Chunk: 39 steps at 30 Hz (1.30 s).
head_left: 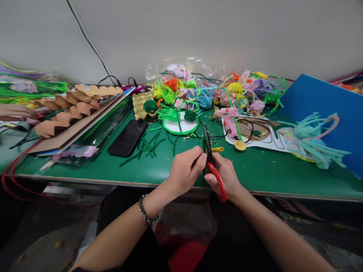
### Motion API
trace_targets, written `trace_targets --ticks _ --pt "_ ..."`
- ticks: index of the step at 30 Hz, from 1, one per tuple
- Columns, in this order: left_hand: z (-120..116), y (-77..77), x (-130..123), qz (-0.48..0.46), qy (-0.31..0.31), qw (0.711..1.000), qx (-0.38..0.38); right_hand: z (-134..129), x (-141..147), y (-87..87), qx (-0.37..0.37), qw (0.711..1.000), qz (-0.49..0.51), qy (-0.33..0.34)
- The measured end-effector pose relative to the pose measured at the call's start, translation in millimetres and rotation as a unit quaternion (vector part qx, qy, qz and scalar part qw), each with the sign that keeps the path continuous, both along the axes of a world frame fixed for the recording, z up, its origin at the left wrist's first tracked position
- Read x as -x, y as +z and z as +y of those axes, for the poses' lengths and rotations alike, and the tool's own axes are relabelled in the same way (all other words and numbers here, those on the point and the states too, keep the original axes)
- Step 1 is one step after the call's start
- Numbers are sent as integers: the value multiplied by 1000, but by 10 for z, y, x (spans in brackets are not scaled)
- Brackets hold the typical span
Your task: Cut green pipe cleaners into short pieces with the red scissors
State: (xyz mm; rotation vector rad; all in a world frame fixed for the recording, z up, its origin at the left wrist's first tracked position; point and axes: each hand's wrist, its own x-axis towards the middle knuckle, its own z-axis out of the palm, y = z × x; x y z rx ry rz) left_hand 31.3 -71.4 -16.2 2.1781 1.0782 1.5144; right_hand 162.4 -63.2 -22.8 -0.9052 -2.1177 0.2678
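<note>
My right hand (224,173) grips red-handled scissors (217,175), whose dark blades point away from me over the table edge. Close against the blades, my left hand (187,168) is closed in a pinch; what its fingers hold is hidden. Several short dark green pipe cleaner pieces (149,145) lie scattered to the left of my hands. Just beyond the hands is a white shape edged in bright green pipe cleaner (180,131), with dark green pompoms (190,115) and green loops on it.
A black phone (128,138) lies left of the cut pieces. A pink glue gun (229,121) stands on white paper (266,141) near a small yellow cup (239,145). Colourful pipe cleaner bundles (204,96) line the wall. A blue board (317,113) leans at right. Another person's hand (17,112) is far left.
</note>
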Motion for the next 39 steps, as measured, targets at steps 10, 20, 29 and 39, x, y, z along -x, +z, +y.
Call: trace_targets --ticks 10,20,29,39 --pt "31 6 49 47 25 997 -57 -5 -20 -4 -9 997 -72 -1" --pt "28 16 64 75 42 995 -59 16 -26 -41 -42 995 -90 -14" --pt "4 48 71 91 55 991 -76 17 -24 -61 -44 997 -66 8" --pt "-17 51 43 70 54 992 -87 -29 7 -13 -17 1000 -10 13"
